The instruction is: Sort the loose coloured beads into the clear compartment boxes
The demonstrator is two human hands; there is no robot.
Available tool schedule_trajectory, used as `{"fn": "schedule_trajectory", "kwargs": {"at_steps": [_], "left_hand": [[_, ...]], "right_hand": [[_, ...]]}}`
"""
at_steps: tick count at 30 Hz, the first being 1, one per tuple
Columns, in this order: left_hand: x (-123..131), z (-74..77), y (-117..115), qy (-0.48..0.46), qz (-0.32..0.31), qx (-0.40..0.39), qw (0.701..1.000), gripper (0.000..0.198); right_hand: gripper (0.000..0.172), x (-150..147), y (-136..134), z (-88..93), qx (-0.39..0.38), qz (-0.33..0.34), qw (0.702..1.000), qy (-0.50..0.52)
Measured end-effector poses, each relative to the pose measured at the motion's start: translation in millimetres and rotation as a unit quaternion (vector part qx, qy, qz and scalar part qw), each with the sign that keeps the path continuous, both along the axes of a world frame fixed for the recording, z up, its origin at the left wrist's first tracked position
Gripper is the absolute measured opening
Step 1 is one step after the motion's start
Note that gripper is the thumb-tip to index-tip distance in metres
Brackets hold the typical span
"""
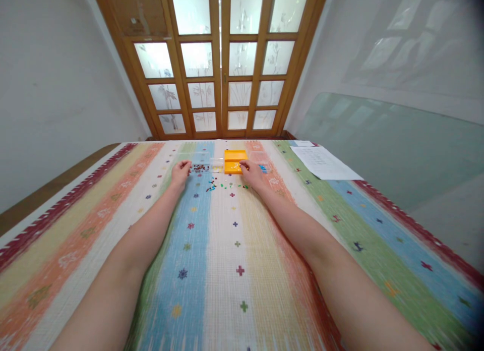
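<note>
Held both bare arms out over a cloth of coloured stripes and small printed motifs (223, 250), toward a row of small boxes near its far edge. Had the left hand (180, 173) at the left end of a clear plastic box (218, 162) with small dark reddish-brown pieces (200, 167) inside, with fingers curled inward. Could not tell the width of that grip, nor whether around a piece; could not tell touching from nearly touching at the box either.

Had the right hand (251, 172) at the right side of an open bright-yellow rectangular box (235, 154), with fingertips over its near half, beside some tiny pale pieces (236, 165) lying there. Bent those fingers in close to one another, but could not make out anything between them, nor tell whether wholly closed.

Saw small bright-blue pieces (262, 168) just right of the right hand, in a second clear container. Found loose blue and dark-red pieces (212, 184) on the cloth in front of the boxes, between the hands, and a few loose green pieces (245, 186) below the right hand. Noticed white printed paper (327, 163) well to the right, and wood-framed glass doors (223, 81) beyond.
</note>
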State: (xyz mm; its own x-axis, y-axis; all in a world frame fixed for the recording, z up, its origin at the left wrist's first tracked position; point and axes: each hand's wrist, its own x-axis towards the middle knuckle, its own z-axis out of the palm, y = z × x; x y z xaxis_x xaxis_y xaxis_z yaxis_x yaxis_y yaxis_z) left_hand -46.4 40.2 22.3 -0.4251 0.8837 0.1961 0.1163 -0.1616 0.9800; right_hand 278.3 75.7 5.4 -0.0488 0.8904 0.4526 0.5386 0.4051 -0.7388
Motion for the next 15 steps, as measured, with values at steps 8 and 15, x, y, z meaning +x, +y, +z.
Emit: {"fn": "schedule_trajectory", "kwargs": {"at_steps": [8,15], "left_hand": [[-26.2,-7.8,2.6,0.017,0.104,-0.066,0.992,0.024],[-29.5,-8.7,5.2,-0.039,0.07,-0.065,0.995,0.037]], "right_hand": [[0.027,-5.7,-2.3,-0.7,0.012,0.021,0.998,-0.052],[0.027,-6.4,-3.1,-1.7,0.022,0.023,0.998,-0.059]]}}
